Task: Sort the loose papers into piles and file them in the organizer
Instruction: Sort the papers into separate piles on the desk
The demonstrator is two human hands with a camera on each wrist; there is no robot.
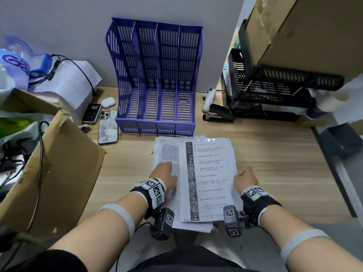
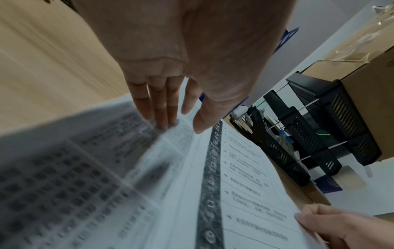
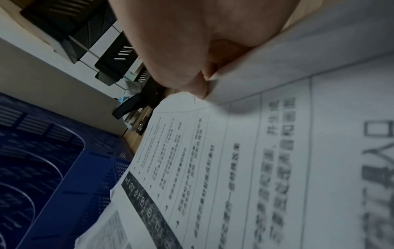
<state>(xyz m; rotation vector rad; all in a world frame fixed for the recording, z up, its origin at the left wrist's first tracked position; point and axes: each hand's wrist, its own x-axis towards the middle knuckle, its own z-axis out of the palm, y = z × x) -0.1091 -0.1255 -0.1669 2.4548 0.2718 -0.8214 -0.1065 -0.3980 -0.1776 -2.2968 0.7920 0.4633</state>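
Right hand (image 1: 245, 180) pinches the top sheet (image 1: 210, 179) at its 3 o'clock edge; left hand (image 1: 165, 173) presses flat on the stack (image 1: 167, 152). Organizer (image 1: 157, 79) sits at 12, along the sheet's long axis.

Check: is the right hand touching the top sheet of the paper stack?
Touching. The right wrist view shows the right hand pinching the top sheet at its edge; the head view agrees.

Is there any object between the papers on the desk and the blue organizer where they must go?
Nothing visible blocks the way. The papers lie just in front of the blue organizer, whose four slots look empty. The phone lies left of that path, the stapler right of it. The left hand rests on the papers; the right hand pinches their edge.
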